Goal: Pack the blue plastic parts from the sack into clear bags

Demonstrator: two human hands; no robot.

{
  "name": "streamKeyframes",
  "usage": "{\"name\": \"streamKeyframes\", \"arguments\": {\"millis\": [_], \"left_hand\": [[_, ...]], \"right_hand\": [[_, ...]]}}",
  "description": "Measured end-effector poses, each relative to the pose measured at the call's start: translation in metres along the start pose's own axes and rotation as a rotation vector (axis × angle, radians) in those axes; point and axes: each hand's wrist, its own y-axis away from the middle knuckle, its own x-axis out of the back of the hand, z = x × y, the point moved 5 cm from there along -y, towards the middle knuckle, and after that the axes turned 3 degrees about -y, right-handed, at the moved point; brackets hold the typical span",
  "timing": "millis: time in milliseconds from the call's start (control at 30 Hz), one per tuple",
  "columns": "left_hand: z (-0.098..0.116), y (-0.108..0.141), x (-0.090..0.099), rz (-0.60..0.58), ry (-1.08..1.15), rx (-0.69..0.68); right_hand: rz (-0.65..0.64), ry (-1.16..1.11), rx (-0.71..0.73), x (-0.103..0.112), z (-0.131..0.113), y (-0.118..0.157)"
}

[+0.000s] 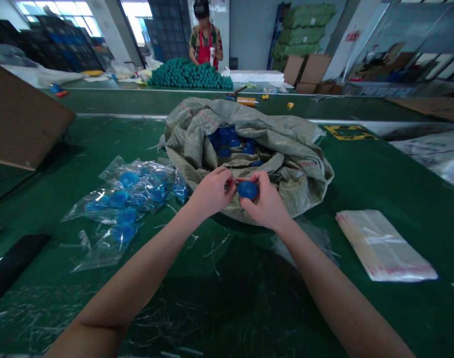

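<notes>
The right hand (267,204) is clamped on one blue piece (248,189), held up before the near rim of the sack (305,174), probably so that both hands can work at it in plain sight. The left hand (214,191) is curled with its fingertips beside that piece; whether they grip anything, I cannot tell. The sack's mouth lies folded open, seemingly to leave the pieces inside within easy reach, and the empty bags (385,243) lie flat on the tabletop (416,189) at the right, likely for the same reason. Counted: two hands, one held piece, one sack, one stack of empty bags, one heap of filled bags (140,191) showing at least six pieces; those inside the sack overlap too much to count.
</notes>
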Motion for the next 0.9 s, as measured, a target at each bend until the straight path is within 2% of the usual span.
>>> {"name": "streamKeyframes", "arguments": {"millis": [133, 400, 600, 733, 900], "left_hand": [[-0.002, -0.002, 0.003, 0.019, 0.021, 0.014], [0.002, 0.001, 0.001, -0.004, 0.131, 0.024], [0.011, 0.004, -0.003, 0.003, 0.094, -0.018], [0.014, 0.007, -0.006, 0.019, 0.020, -0.048], [0.015, 0.009, -0.005, 0.064, -0.089, -0.063]], "right_hand": [[0.041, -0.021, 0.029, 0.004, -0.002, 0.000], [0.221, -0.129, -0.179, 0.005, 0.022, -0.007], [0.339, -0.232, -0.228, 0.006, 0.030, -0.007], [0.350, -0.160, -0.202, 0.006, 0.027, -0.006], [0.436, -0.024, -0.207, 0.009, 0.034, -0.004]]}}
